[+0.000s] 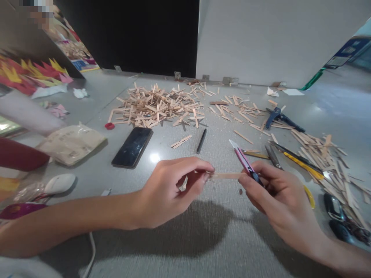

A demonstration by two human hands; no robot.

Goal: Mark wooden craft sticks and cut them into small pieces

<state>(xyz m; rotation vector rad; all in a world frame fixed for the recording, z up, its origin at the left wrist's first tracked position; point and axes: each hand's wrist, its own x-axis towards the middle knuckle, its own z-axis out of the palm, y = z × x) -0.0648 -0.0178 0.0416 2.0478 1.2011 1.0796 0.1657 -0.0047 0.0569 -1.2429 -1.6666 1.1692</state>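
A flat wooden craft stick spans the gap between my two hands, above the grey table. My left hand pinches its left end between thumb and fingertips. The right end meets the thumb and fingers of my right hand, which also holds a pink and black box cutter. Its blade is out and points up and to the left, away from the stick. Beyond my hands lie a black pen and a few loose craft sticks.
A large heap of cut craft sticks lies at the back. Left are a phone, a plastic packet and a white mouse. Right are blue-handled pliers, scissors, a yellow cutter and more sticks.
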